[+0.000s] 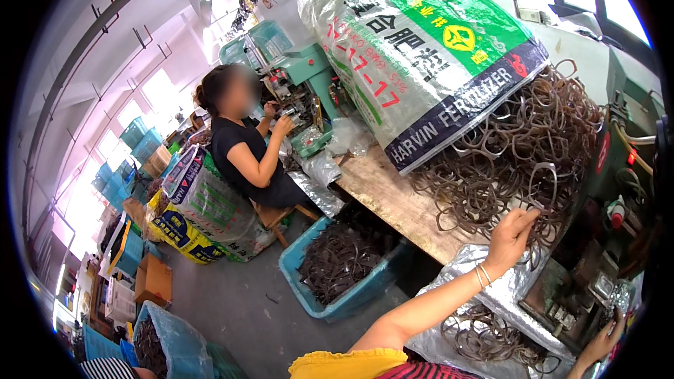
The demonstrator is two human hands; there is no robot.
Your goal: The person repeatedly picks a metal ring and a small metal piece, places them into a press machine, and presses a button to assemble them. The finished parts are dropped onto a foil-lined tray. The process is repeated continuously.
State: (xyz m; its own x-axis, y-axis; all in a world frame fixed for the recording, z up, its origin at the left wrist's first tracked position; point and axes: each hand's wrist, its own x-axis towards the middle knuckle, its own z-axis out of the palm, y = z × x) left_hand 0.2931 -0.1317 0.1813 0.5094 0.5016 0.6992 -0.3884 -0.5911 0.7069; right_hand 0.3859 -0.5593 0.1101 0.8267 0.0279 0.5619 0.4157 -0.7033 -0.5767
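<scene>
My left hand (511, 238) reaches over the bench, its fingers closed on a thin brown curved loop (554, 177) that stands up from the pinch. Beyond it spreads a big tangled heap of similar brown loops (519, 133), spilling from a large printed sack. My right hand (602, 342) is at the lower right edge, beside the metal fixture (604, 288) of a dark green machine. Its fingers are partly hidden there, and whether they hold anything is unclear. More loops (484, 333) lie on silver sheeting (428, 344) in front of me.
The white and green sack (428, 56) leans over the wooden bench (386, 200). A blue bin (309, 302) of dark pieces stands on the floor. To the left a co-worker (246, 147) sits at a green machine (309, 63). Filled sacks (210, 203) and a cardboard box (153, 281) stand behind.
</scene>
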